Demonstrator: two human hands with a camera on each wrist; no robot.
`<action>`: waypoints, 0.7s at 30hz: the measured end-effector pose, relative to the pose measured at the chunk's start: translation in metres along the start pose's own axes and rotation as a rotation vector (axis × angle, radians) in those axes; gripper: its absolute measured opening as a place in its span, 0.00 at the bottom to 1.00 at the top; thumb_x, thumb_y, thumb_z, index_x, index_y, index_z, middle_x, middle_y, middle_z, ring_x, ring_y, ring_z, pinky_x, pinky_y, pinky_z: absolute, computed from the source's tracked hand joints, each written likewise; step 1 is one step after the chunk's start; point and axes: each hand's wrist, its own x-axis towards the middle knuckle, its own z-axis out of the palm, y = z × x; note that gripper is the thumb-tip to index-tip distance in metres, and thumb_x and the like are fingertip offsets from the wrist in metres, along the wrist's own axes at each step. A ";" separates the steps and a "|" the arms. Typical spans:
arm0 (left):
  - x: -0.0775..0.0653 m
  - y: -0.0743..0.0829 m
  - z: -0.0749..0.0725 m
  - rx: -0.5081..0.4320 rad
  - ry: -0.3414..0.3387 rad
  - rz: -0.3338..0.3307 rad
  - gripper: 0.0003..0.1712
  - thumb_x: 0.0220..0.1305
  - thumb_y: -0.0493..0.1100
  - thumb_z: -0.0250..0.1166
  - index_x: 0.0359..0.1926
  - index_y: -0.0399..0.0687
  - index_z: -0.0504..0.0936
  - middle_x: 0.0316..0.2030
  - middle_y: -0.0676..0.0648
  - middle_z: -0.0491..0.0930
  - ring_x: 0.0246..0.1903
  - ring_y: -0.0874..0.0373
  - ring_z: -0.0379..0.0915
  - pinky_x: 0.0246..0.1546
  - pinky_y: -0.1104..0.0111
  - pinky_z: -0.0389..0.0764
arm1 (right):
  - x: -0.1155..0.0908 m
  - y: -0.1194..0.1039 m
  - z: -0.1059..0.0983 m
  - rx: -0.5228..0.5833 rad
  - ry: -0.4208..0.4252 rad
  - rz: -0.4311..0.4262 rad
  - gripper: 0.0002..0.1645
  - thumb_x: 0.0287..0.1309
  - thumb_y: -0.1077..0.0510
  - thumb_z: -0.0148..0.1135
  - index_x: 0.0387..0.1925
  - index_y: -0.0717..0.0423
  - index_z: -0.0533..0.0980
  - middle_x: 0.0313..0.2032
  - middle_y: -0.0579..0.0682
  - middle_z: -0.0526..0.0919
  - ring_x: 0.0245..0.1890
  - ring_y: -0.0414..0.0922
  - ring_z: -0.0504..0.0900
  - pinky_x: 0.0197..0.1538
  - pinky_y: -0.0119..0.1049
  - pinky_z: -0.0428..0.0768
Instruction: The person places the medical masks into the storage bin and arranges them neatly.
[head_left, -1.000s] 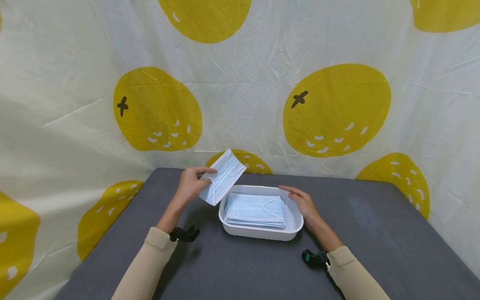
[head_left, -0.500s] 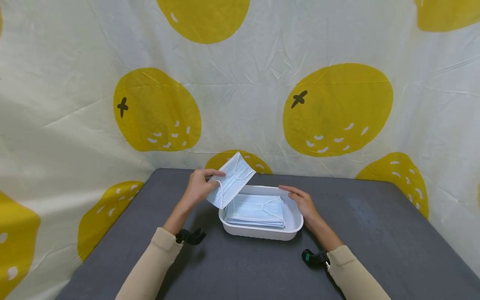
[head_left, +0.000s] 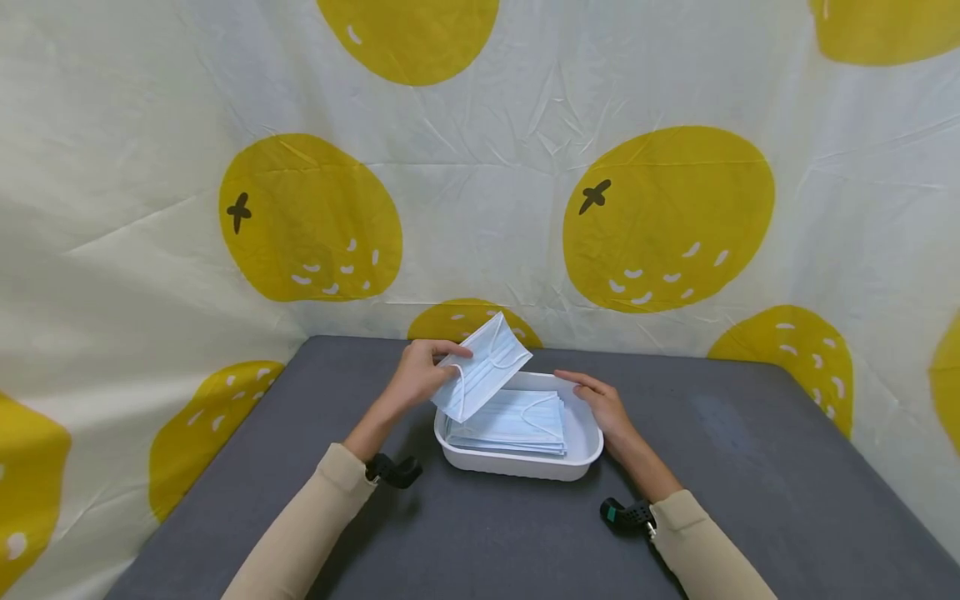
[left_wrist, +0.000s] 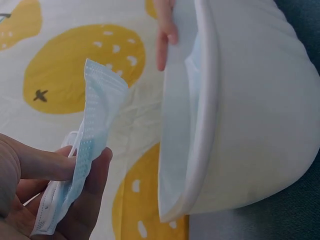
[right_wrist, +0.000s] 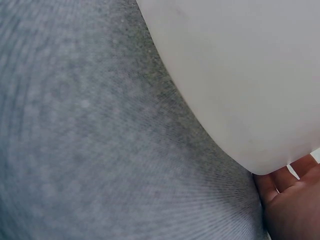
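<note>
My left hand (head_left: 420, 375) pinches a pale blue face mask (head_left: 491, 362) by its left end, thumb on the near face and fingers behind. The mask is tilted, its white ear loops showing, and overlaps the left part of a white plastic tub (head_left: 517, 467) in the head view. Inside the tub lies a stack of blue face masks (head_left: 517, 421), partly hidden by the held one. At the tub's right end, my right hand (head_left: 611, 412) holds the rim, forefinger stretched along the back edge. In the right wrist view, fingers (right_wrist: 282, 177) show beside the tub's wall (right_wrist: 240, 75).
The tub stands on a dark grey table (head_left: 510, 533). Behind and to the left hangs a white cloth (head_left: 480, 225) printed with large yellow fruits. A black wrist strap mount (head_left: 397, 472) sits at the left wrist, another black mount (head_left: 626, 515) at the right.
My left hand has carried the face mask to the right and slightly down, from beside the tub to over its left part. The right hand stays at the tub's right end.
</note>
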 end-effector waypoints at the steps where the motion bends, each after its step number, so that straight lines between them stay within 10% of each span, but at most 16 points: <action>1: 0.001 0.000 0.001 -0.001 -0.016 -0.003 0.18 0.56 0.30 0.66 0.43 0.52 0.93 0.54 0.46 0.88 0.45 0.52 0.77 0.37 0.68 0.75 | 0.000 0.000 0.000 -0.002 0.001 0.000 0.24 0.76 0.64 0.46 0.67 0.60 0.76 0.69 0.58 0.76 0.56 0.24 0.77 0.71 0.37 0.70; 21: 0.038 0.012 0.018 -0.100 -0.392 -0.033 0.19 0.60 0.26 0.66 0.46 0.46 0.92 0.57 0.46 0.86 0.62 0.50 0.76 0.64 0.55 0.78 | 0.001 -0.002 0.002 -0.012 0.043 0.041 0.24 0.76 0.64 0.47 0.67 0.63 0.75 0.70 0.60 0.75 0.66 0.40 0.73 0.71 0.40 0.67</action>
